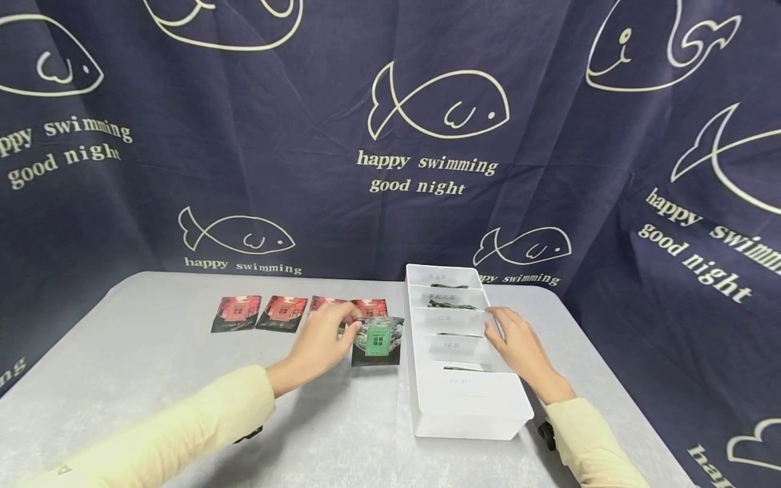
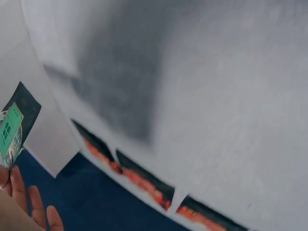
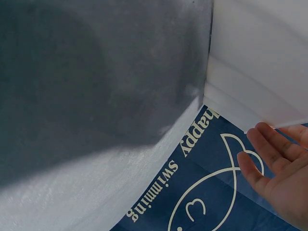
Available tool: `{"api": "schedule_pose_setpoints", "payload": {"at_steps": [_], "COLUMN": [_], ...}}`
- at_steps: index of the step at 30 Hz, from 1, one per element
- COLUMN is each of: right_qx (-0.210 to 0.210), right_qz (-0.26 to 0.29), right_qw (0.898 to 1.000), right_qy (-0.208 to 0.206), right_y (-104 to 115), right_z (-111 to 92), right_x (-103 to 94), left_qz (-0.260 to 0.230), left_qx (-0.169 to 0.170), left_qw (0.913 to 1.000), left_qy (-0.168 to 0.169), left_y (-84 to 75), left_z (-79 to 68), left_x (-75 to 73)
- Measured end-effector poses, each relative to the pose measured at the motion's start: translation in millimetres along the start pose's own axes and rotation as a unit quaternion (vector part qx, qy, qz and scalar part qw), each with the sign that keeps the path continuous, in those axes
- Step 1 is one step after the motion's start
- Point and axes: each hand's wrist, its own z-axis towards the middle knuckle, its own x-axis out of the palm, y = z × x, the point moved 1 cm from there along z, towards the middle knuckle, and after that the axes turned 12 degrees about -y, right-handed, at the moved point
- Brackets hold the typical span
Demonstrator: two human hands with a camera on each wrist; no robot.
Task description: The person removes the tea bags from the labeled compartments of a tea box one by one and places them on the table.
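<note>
My left hand pinches the top corner of a black tea sachet with a green label, held up just left of the white box. In the left wrist view, the thumb and index finger hold the sachet while the other fingers stay apart from it. On the right side of the white divided box, my right hand touches the rim with its fingers fairly straight. Several red-and-black sachets lie in a row behind and left of my left hand; the left hand and green sachet partly cover the rightmost ones.
Handwritten labels mark the box's compartments, and dark sachet edges show in several of them. The grey table carries everything. A navy curtain with fish drawings hangs behind the table and at both sides.
</note>
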Motion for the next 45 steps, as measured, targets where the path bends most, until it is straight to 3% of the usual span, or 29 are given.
{"api": "schedule_pose_setpoints", "payload": {"at_steps": [6,13,33,42,45], "right_qx": [0.008,0.01,0.009,0.015,0.016], "right_qz": [-0.001,-0.001,0.007,0.005,0.005], "right_qw": [1.0,1.0,1.0,1.0,1.0], "right_qy": [0.007,0.009,0.008,0.012,0.013], "right_y": [0,0,1,1,1], "right_z": [0,0,0,0,0], "right_x": [-0.5,-0.8,-1.3,-0.8,-1.1], "left_qz": [-0.013,-0.021,0.063,0.078,0.08], "left_qx": [-0.051,-0.073,-0.037,-0.04,-0.022], "left_qw": [0.9979,0.9959,0.9942,0.9914,0.9923], "left_qy": [0.038,0.05,0.079,0.097,0.092], "left_y": [5.2,12.1,36.9,38.0,36.2], "left_z": [-11.2,-15.6,-13.5,-17.1,-16.5], "left_x": [9.9,20.0,41.7,41.9,39.1]}}
